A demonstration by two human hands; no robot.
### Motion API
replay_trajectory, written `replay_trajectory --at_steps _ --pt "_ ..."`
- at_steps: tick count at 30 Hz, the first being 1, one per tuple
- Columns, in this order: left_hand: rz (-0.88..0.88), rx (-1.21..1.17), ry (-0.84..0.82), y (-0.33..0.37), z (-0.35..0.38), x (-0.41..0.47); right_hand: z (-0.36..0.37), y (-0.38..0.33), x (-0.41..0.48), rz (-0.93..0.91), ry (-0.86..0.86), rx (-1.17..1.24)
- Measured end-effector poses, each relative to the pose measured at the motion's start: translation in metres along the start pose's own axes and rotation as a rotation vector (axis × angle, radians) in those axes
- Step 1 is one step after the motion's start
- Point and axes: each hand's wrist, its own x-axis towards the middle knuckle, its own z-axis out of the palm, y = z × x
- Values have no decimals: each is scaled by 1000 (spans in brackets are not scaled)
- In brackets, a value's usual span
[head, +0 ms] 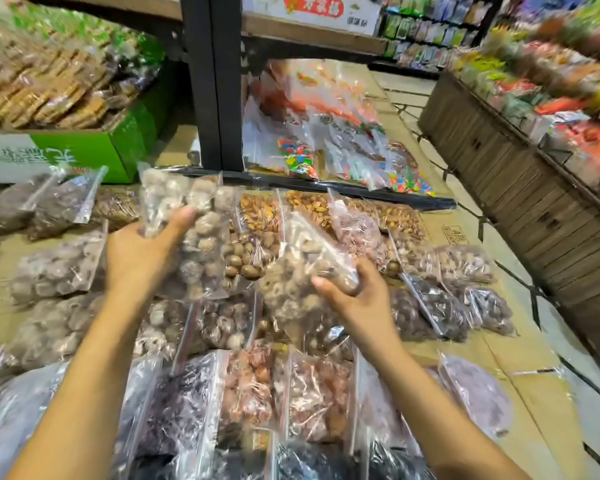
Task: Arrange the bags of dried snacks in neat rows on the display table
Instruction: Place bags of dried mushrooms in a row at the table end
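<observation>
Dark-fruit zip bags (284, 459) lie closest, at the near edge of the cardboard-covered desk (541, 420), with reddish bags (312, 400) in the row behind. Over the middle rows the left grip (137, 251) is clenched round the lower side of a clear bag of pale round nuts (194, 223), held up off the desk. The right grip (357, 299) grasps a second bag of lumpy brown pieces (298, 271), thumb and fingers curled round its lower corner, tilted above bags that lie flat. Both bags look light, soft and crinkly. Their loose contents should shift and sag, and the film is likely slippery. The safest hold, I judge, is across the filled body or from below, not by the zip strip, which might pop open.
</observation>
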Motion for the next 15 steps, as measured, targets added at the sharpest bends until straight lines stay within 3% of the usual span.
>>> replay_trajectory --at_steps 5,8,15 --pt "-39 -228 66 -23 -27 -59 -38 5 -42 134 160 286" --pt "-86 -230 103 -40 -47 -97 -51 18 -68 201 206 423" --pt "-87 -106 139 -63 -121 -212 -28 17 -150 161 242 388"
